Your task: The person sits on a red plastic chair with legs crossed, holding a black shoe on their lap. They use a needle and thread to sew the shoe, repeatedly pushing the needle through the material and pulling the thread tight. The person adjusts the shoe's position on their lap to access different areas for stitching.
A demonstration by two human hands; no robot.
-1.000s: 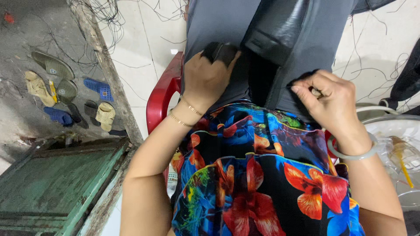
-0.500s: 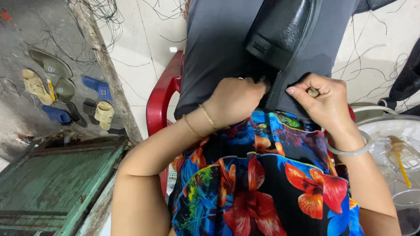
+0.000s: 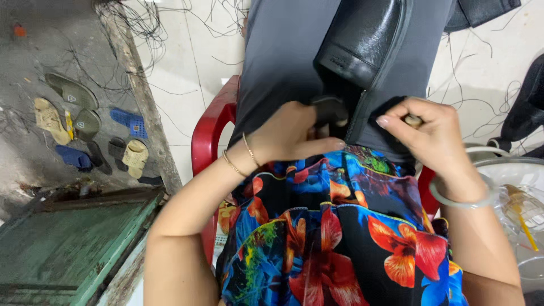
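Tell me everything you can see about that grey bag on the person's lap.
The grey bag is a soft fabric piece, matte and dark grey, lying across the lap and reaching up out of the picture. A glossy black, leather-like panel sits on its front, edged by a zip line. Its near end rests on the flowered clothing. The left hand presses on it and grips a small black part at the opening; the right hand pinches the grey edge beside the zip. What is inside cannot be seen.
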